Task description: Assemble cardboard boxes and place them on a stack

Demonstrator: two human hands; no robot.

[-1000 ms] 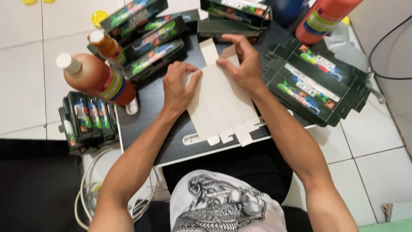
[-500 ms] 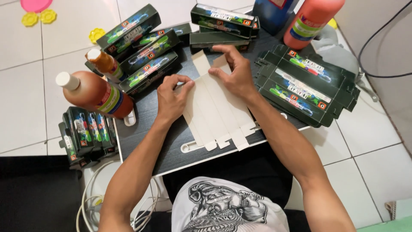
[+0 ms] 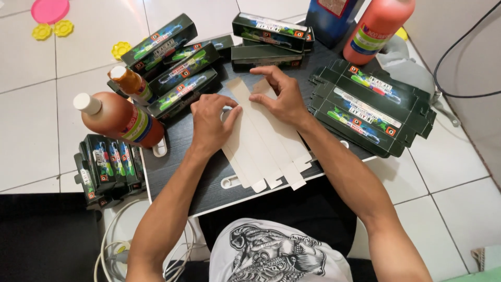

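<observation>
Pressing one flat carton blank [image 3: 263,141]: two hands

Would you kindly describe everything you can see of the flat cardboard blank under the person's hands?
The cardboard blank is an unfolded carton lying plain pale side up on the dark tray. Lengthwise creases divide it into long narrow panels, with small tabs at the near end reaching the tray's edge. It runs diagonally. The left hand presses its left edge; the right hand presses its far end.

Flat carton [image 3: 261,141] on board [image 3: 209,183]
</observation>
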